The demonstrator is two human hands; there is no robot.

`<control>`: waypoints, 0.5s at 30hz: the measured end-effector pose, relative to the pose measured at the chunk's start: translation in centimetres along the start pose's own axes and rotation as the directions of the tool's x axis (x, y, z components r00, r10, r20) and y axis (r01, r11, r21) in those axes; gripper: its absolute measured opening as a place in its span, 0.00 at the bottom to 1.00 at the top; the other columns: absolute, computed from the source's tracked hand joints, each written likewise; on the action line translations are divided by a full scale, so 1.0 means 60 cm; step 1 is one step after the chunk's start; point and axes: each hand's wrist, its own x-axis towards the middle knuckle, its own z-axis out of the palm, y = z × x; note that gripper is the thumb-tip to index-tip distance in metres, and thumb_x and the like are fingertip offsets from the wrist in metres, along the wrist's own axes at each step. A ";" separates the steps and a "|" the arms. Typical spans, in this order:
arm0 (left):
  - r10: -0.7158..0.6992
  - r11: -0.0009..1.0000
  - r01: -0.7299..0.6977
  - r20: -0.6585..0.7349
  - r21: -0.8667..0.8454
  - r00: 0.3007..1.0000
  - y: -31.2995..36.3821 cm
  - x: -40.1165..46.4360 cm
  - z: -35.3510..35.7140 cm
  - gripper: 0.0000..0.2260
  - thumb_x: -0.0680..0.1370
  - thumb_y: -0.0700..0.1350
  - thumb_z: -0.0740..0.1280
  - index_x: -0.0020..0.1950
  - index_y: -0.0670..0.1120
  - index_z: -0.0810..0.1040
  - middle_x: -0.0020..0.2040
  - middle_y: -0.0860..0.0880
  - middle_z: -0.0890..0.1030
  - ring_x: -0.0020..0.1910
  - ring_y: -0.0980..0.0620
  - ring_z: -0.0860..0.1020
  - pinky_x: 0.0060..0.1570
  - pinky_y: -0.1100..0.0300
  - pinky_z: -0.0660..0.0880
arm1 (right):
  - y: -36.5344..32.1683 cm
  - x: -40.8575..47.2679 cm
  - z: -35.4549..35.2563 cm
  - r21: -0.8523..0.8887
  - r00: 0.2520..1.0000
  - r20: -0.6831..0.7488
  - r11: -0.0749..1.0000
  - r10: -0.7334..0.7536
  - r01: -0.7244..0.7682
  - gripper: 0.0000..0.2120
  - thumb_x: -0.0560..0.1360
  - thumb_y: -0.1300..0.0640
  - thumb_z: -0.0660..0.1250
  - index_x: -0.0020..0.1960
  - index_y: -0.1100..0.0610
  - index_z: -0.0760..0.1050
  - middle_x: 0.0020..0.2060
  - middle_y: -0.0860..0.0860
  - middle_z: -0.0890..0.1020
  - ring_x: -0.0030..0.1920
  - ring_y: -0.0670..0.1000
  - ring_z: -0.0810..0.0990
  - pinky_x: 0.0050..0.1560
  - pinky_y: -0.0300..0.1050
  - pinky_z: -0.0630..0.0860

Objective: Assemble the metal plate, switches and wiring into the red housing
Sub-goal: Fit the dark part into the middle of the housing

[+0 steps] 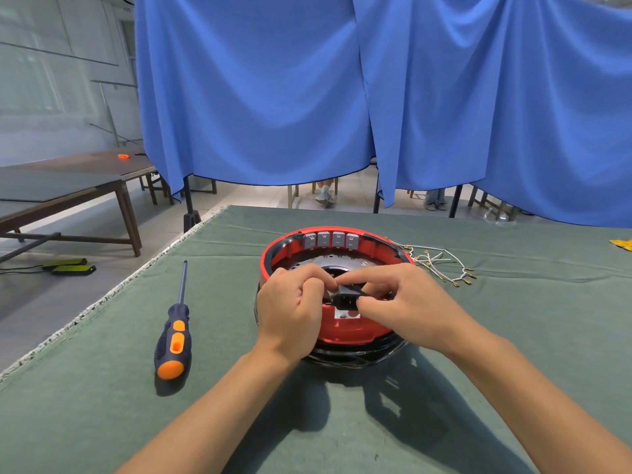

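The round red housing stands on a green cloth in the middle of the table, with several grey switches set in a row along its far inner wall. A dark metal plate lies inside it. At the near rim both hands pinch a small black part: my left hand from the left with curled fingers, my right hand from the right with thumb and forefinger. A bundle of white wires with brass terminals lies just right of the housing.
A screwdriver with a dark blue and orange handle lies left of the housing, tip pointing away. A yellow object sits at the far right edge. The table's left edge runs diagonally. Blue curtains hang behind.
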 end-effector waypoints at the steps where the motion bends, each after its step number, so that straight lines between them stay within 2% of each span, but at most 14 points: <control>1: 0.003 1.000 -0.003 -0.001 -0.009 1.000 0.000 0.000 0.000 0.16 0.70 0.43 0.55 0.30 0.58 0.77 0.31 0.53 0.80 0.38 0.44 0.78 0.42 0.43 0.73 | 0.000 0.000 0.001 -0.025 1.000 0.005 1.000 -0.003 0.003 0.22 0.68 0.61 0.65 0.53 0.36 0.80 0.26 0.53 0.76 0.27 0.43 0.66 0.30 0.35 0.66; 4: 0.064 0.997 -0.064 0.020 0.036 0.998 0.000 -0.001 0.000 0.15 0.72 0.49 0.54 0.31 0.51 0.78 0.30 0.52 0.79 0.35 0.48 0.77 0.42 0.48 0.73 | 0.000 0.000 0.003 -0.099 1.000 0.007 0.995 -0.012 0.013 0.22 0.69 0.59 0.65 0.55 0.36 0.79 0.30 0.53 0.79 0.28 0.44 0.69 0.34 0.42 0.71; 6: 0.096 0.987 -0.100 0.034 0.128 0.995 -0.002 -0.003 0.002 0.19 0.72 0.55 0.53 0.33 0.48 0.78 0.29 0.52 0.78 0.34 0.50 0.74 0.40 0.57 0.70 | 0.000 -0.001 0.003 -0.124 1.000 0.006 0.992 -0.020 0.020 0.22 0.69 0.58 0.65 0.57 0.36 0.79 0.31 0.52 0.80 0.30 0.46 0.72 0.36 0.43 0.74; 8: 0.124 0.969 -0.129 0.035 0.210 0.992 -0.005 -0.006 0.002 0.19 0.72 0.59 0.54 0.34 0.48 0.78 0.28 0.55 0.77 0.33 0.52 0.72 0.36 0.65 0.65 | 0.002 -0.002 0.003 -0.136 1.000 0.002 0.990 -0.025 0.025 0.21 0.70 0.58 0.65 0.57 0.37 0.79 0.30 0.48 0.79 0.31 0.43 0.73 0.36 0.41 0.73; 11: 0.176 0.949 -0.181 0.044 0.257 0.983 -0.005 -0.007 0.001 0.16 0.72 0.57 0.57 0.37 0.49 0.78 0.28 0.55 0.76 0.31 0.53 0.70 0.36 0.68 0.63 | 0.004 -0.002 0.002 -0.133 1.000 0.000 0.991 0.007 -0.007 0.19 0.69 0.57 0.66 0.55 0.40 0.81 0.31 0.38 0.79 0.36 0.35 0.77 0.41 0.32 0.70; 13: 0.191 0.948 -0.195 0.041 0.251 0.981 -0.004 -0.006 0.000 0.13 0.72 0.55 0.57 0.38 0.49 0.78 0.27 0.54 0.76 0.30 0.53 0.70 0.37 0.70 0.62 | 0.003 -0.003 -0.001 -0.069 0.999 -0.010 0.997 0.035 -0.036 0.16 0.68 0.55 0.64 0.53 0.42 0.82 0.31 0.41 0.81 0.36 0.37 0.77 0.40 0.30 0.70; 15: 0.201 0.943 -0.207 0.051 0.259 0.978 -0.002 -0.006 -0.001 0.13 0.72 0.54 0.58 0.38 0.49 0.78 0.27 0.54 0.75 0.28 0.53 0.70 0.37 0.68 0.63 | 0.006 -0.002 -0.003 0.014 0.997 -0.048 0.999 0.052 -0.051 0.12 0.72 0.57 0.64 0.49 0.45 0.83 0.35 0.45 0.83 0.38 0.40 0.78 0.42 0.31 0.72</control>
